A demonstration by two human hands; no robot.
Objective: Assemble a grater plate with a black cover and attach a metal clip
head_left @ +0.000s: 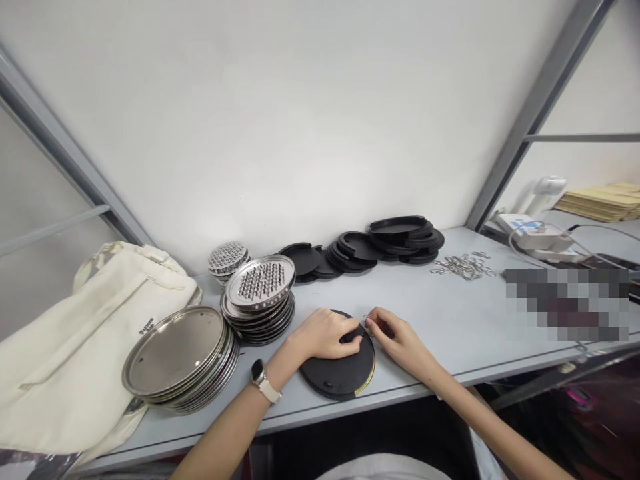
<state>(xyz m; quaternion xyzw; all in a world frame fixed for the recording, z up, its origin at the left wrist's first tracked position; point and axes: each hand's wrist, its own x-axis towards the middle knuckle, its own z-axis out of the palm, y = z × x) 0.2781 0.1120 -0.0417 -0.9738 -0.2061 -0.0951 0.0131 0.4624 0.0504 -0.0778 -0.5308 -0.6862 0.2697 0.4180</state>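
Observation:
A round black disc (330, 380) with a yellow strip along part of its edge lies on the table in front of me. My left hand (327, 333) grips its upper part, fingers curled and thumb on the surface. At the disc's right edge, my right hand (393, 333) pinches a small metal ring (367, 321); whether the ring passes through the disc is too small to tell. Beyond my right hand lies a loose pile of small metal rings or clasps (465, 265). Left of my left hand stands a stack of round metal grater plates (263, 280).
Further left are a stack of smooth round metal plates (175, 347), and a cream canvas bag (95, 333). Smaller grater discs (227, 257) and notched black round trays (357, 247) stand along the wall. Grey metal posts (540, 113) flank the table; white boxes (535, 233) sit at right.

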